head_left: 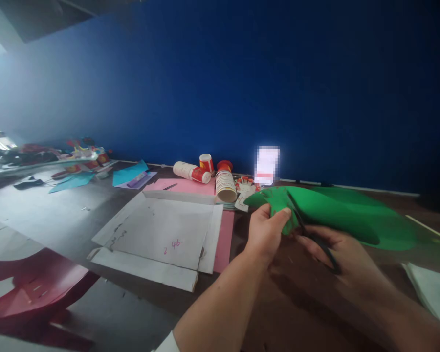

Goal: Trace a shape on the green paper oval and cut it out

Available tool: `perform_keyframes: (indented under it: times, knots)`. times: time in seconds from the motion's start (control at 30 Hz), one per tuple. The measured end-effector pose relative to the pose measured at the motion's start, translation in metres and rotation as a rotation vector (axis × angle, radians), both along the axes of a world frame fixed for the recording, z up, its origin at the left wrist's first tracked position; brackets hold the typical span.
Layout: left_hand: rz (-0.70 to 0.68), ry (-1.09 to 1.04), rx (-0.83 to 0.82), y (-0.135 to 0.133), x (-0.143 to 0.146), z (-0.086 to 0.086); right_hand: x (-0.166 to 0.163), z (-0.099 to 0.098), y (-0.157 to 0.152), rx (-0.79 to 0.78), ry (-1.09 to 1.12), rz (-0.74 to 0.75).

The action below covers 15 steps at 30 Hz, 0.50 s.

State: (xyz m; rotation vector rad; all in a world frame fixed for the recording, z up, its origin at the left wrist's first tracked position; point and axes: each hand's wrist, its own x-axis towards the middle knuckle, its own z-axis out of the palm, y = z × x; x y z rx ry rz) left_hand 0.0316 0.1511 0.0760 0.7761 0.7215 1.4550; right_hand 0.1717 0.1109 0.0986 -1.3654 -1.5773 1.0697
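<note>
My left hand (266,232) pinches the near edge of a large green sheet (337,212) that lies curved over the dark table (77,210). My right hand (337,252) is closed around black-handled scissors (315,234). Their blades reach into the green sheet right beside my left thumb. Both hands meet at the sheet's left end, just above the tabletop.
A flattened white cardboard box (161,234) lies on a pink sheet (225,234) to the left. Paper cups (225,186) and a lying bottle (190,172) sit near the blue wall. Blue paper (130,172), craft clutter at far left, a red chair (36,288), white paper (432,291) at right.
</note>
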Motion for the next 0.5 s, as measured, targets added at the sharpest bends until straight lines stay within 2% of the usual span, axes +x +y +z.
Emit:
perform_keyframes:
  times: [0.2, 0.5]
  knots:
    - [0.001, 0.009, 0.005, 0.0011, 0.0002, -0.0036, 0.0057, -0.0062, 0.006, -0.07, 0.023, 0.021]
    - [0.006, -0.003, 0.002, 0.002, 0.0001, -0.0034, -0.0018, -0.0034, -0.0013, 0.082, -0.08, -0.019]
